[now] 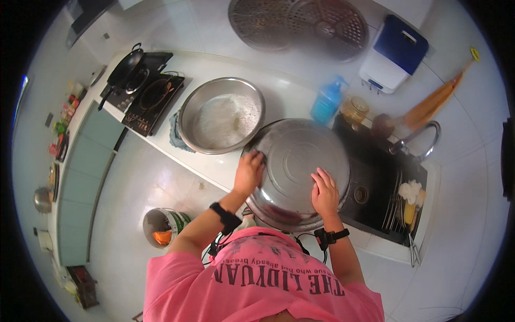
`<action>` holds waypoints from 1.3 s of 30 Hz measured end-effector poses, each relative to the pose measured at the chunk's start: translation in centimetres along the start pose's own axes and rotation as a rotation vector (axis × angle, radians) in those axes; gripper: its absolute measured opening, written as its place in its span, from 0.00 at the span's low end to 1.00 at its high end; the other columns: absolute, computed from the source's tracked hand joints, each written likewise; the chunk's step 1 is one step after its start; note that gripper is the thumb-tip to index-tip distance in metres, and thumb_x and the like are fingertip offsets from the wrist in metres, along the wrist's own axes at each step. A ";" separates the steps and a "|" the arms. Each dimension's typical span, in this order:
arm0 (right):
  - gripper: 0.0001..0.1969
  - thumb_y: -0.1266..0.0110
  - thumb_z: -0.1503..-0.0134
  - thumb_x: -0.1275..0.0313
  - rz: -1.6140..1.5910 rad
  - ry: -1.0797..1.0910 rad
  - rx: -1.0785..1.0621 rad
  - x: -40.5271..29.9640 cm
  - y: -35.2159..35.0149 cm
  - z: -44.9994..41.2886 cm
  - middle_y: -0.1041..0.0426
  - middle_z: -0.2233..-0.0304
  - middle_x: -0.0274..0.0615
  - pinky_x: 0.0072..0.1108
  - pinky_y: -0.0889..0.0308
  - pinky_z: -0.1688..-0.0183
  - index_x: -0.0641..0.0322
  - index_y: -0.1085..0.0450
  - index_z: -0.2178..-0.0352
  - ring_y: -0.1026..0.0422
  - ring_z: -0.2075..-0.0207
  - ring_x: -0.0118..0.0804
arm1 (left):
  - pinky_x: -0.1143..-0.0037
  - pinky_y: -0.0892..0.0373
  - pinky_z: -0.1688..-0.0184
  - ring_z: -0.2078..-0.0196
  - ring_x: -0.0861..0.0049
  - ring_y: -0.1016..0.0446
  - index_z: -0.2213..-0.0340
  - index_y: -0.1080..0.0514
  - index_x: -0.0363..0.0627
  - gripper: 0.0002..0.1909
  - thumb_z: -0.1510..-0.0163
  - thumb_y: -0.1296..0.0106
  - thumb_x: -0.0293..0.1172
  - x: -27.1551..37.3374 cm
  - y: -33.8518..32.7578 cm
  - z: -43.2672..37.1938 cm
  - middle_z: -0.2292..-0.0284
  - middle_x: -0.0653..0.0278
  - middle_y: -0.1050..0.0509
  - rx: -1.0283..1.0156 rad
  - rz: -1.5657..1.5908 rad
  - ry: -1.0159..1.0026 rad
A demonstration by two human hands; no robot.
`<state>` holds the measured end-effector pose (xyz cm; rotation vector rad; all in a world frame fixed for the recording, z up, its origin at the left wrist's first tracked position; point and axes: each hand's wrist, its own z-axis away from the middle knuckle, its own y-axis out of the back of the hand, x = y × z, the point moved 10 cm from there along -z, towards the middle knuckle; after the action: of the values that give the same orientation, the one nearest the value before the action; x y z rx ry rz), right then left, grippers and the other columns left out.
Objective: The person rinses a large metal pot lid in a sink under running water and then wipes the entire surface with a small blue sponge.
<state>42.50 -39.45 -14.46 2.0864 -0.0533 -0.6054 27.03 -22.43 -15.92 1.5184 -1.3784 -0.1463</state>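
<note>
A large stainless steel basin (303, 161) lies upside down, partly over the sink (362, 177) and partly over the counter. My left hand (248, 171) is at its left side, fingers curled over a small dark scouring pad (262, 157) that is mostly hidden. On the right part of the basin's base, my right hand (325, 192) rests with fingers extended and holds nothing. Just left of the upturned basin, a second steel basin (221, 118) stands upright with cloudy, foamy water in it. A grey-blue cloth (177, 133) is partly beneath that one.
Behind the sink are a blue pump bottle (328, 102), a glass jar (354, 110) and a curved faucet (428, 137). An induction cooktop (155, 102) and a black wok (124, 66) occupy the left counter. A bucket (155, 225) stands on the floor.
</note>
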 end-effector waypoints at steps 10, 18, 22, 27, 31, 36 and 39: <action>0.19 0.53 0.45 0.72 -0.501 -0.153 -0.123 -3.9 -3.3 -1.7 0.41 0.47 0.55 0.35 0.47 0.44 0.61 0.39 0.50 0.41 0.47 0.53 | 0.71 0.35 0.49 0.49 0.67 0.34 0.45 0.44 0.44 0.35 0.54 0.43 0.23 2.2 -4.0 0.2 0.51 0.57 0.39 -0.278 0.965 0.168; 0.20 0.47 0.52 0.77 -0.111 0.119 -0.311 -8.9 -6.4 -2.4 0.39 0.49 0.43 0.36 0.42 0.47 0.55 0.34 0.55 0.40 0.49 0.51 | 0.72 0.29 0.64 0.67 0.64 0.27 0.58 0.33 0.37 0.18 0.54 0.49 0.22 -11.8 0.9 8.0 0.63 0.52 0.30 0.199 0.319 0.612; 0.17 0.48 0.51 0.77 0.012 -0.007 -0.187 -2.7 -2.7 -2.4 0.40 0.49 0.44 0.35 0.42 0.49 0.55 0.34 0.57 0.40 0.51 0.50 | 0.67 0.30 0.66 0.70 0.58 0.27 0.66 0.30 0.36 0.16 0.57 0.47 0.32 -15.1 -3.4 11.8 0.73 0.50 0.27 -0.178 0.160 0.787; 0.15 0.49 0.50 0.76 0.176 -0.088 0.006 3.2 0.3 -0.1 0.40 0.49 0.44 0.36 0.43 0.50 0.56 0.34 0.59 0.41 0.51 0.51 | 0.65 0.31 0.65 0.69 0.54 0.26 0.77 0.28 0.37 0.10 0.60 0.49 0.32 -16.2 -4.9 13.0 0.74 0.47 0.26 -0.170 0.174 0.924; 0.14 0.50 0.50 0.75 0.175 -0.164 0.068 4.5 1.8 0.6 0.39 0.50 0.45 0.36 0.43 0.50 0.56 0.34 0.60 0.41 0.52 0.52 | 0.66 0.30 0.67 0.70 0.55 0.26 0.80 0.27 0.37 0.09 0.61 0.49 0.31 -14.2 -5.5 12.5 0.76 0.49 0.25 -0.196 0.139 0.902; 0.12 0.49 0.51 0.74 0.198 -0.136 0.099 6.4 3.3 2.5 0.37 0.52 0.46 0.36 0.43 0.50 0.56 0.33 0.61 0.40 0.53 0.51 | 0.68 0.30 0.70 0.75 0.58 0.26 0.82 0.27 0.37 0.10 0.65 0.43 0.32 -12.5 -8.0 13.8 0.80 0.51 0.26 -0.337 0.273 0.904; 0.11 0.50 0.50 0.74 0.153 -0.100 0.087 7.4 4.9 3.6 0.37 0.53 0.45 0.36 0.44 0.49 0.56 0.33 0.62 0.40 0.53 0.51 | 0.69 0.30 0.71 0.77 0.60 0.26 0.83 0.27 0.37 0.12 0.70 0.38 0.34 -11.0 -9.0 14.0 0.82 0.52 0.26 -0.394 0.252 0.850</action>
<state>48.36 -46.99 -15.04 2.1118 -0.2981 -0.6226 19.95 -23.68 -34.58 0.8882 -0.7714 0.3372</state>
